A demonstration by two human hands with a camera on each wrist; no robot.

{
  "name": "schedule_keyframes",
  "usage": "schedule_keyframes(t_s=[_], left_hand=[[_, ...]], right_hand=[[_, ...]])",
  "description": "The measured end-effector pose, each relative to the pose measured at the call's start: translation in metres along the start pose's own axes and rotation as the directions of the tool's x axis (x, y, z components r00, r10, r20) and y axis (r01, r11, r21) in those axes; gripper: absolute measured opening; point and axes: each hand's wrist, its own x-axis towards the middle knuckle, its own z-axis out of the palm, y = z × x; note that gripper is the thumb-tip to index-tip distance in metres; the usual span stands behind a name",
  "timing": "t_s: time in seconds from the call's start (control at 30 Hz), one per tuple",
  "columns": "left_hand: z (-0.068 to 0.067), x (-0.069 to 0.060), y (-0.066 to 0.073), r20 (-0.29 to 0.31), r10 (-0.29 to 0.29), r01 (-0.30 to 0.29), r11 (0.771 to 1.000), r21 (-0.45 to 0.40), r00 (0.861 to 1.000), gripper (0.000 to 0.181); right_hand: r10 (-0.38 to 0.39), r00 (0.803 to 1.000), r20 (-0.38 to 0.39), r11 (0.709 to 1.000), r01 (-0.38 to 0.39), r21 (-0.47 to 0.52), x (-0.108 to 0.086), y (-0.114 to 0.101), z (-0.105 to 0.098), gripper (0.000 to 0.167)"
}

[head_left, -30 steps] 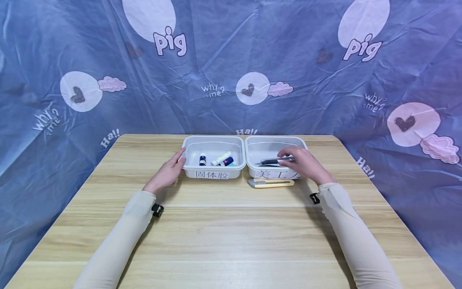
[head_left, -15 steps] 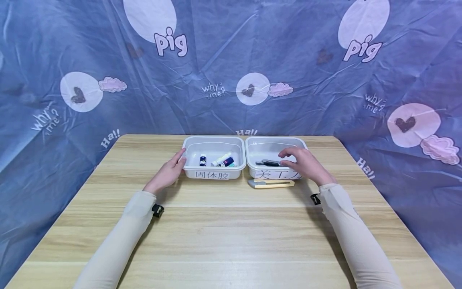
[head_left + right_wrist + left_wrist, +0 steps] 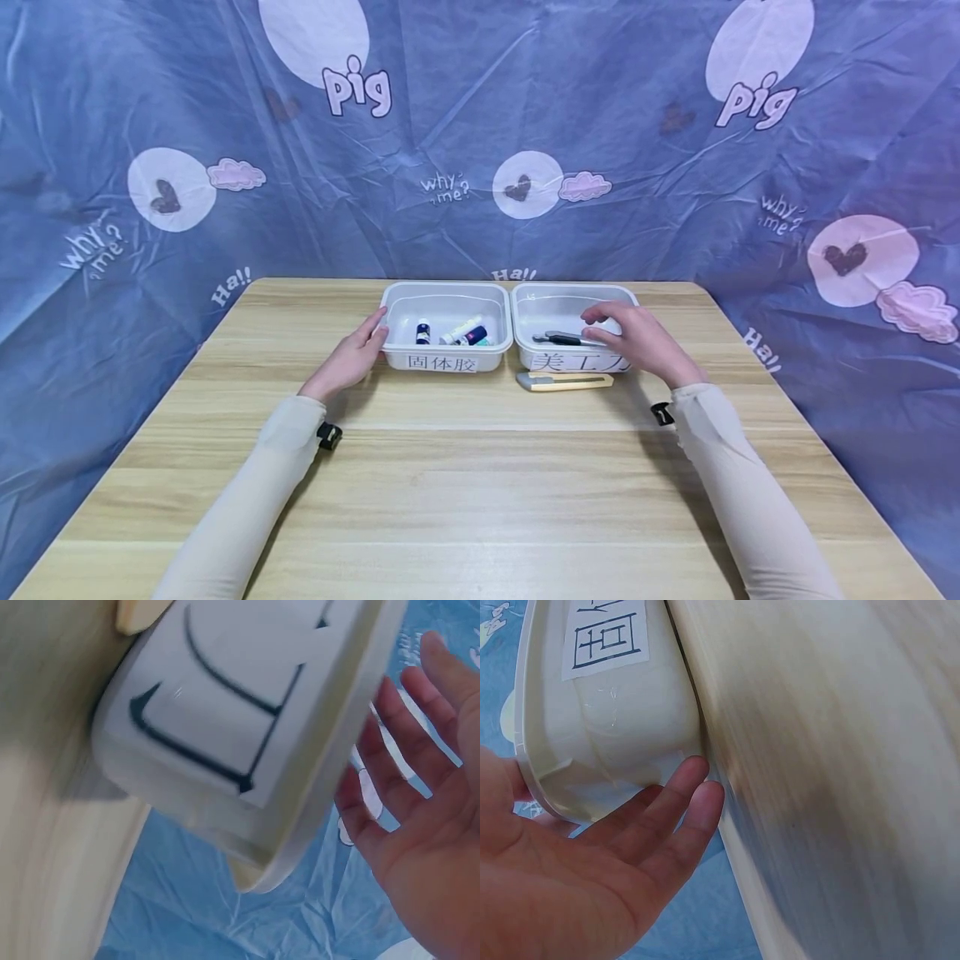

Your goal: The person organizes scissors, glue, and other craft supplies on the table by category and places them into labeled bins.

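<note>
My left hand [image 3: 351,352] rests against the left side of a white plastic box [image 3: 491,360], its fingers fairly straight along the wall. Inside that box lie several glue sticks [image 3: 423,333], dark blue and white. Over the front right of a second white box [image 3: 573,287] hovers my right hand [image 3: 641,343], thumb and fingers apart, holding nothing visible. Below it, a black-gripped utility knife [image 3: 562,338] lies in this box, its right end partly hidden by the thumb. The right wrist view shows the right hand [image 3: 427,802] spread beside the box rim.
A yellow utility knife [image 3: 566,382] with a grey end lies on the wooden table [image 3: 480,492], just before the right box. Printed paper labels [image 3: 441,364] are stuck on both box fronts. A blue patterned cloth [image 3: 450,225] hangs behind the table.
A second ago my right hand held the black-gripped utility knife above the right box; it let go and the knife now lies inside. The left hand stays where it was.
</note>
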Motion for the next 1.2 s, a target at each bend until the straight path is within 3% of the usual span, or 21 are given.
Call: schedule_keyframes(t_s=[0.17, 0.43, 0.6, 0.8, 1.03, 1.2], left_hand=[[0.001, 0.001, -0.001, -0.001, 0.005, -0.005, 1.000, -0.004, 1.000, 0.059], [0.002, -0.001, -0.002, 0.006, -0.008, 0.008, 1.000, -0.015, 1.000, 0.060], [0.001, 0.000, -0.002, 0.002, 0.001, -0.001, 1.000, -0.010, 1.000, 0.060], [0.000, 0.000, 0.000, 0.002, -0.001, 0.001, 1.000, -0.007, 1.000, 0.060], [0.001, 0.000, -0.002, 0.005, 0.000, 0.000, 1.000, 0.000, 1.000, 0.059], [0.001, 0.002, -0.003, 0.001, 0.001, -0.001, 1.000, 0.000, 1.000, 0.059]], right_hand=[[-0.019, 1.000, -0.009, 0.999, 0.019, 0.034, -0.006, -0.010, -0.006, 0.023], [-0.148, 0.988, -0.042, 0.986, 0.151, 0.072, -0.019, -0.023, -0.003, 0.026], [-0.218, 0.976, 0.000, 0.971, 0.217, 0.100, -0.026, -0.029, 0.003, 0.026], [-0.228, 0.972, 0.054, 0.972, 0.223, 0.074, -0.030, -0.035, 0.010, 0.032], [-0.281, 0.954, 0.101, 0.959, 0.282, -0.002, -0.028, -0.035, 0.023, 0.032], [-0.266, 0.954, 0.139, 0.960, 0.275, -0.051, -0.028, -0.037, 0.030, 0.036]])
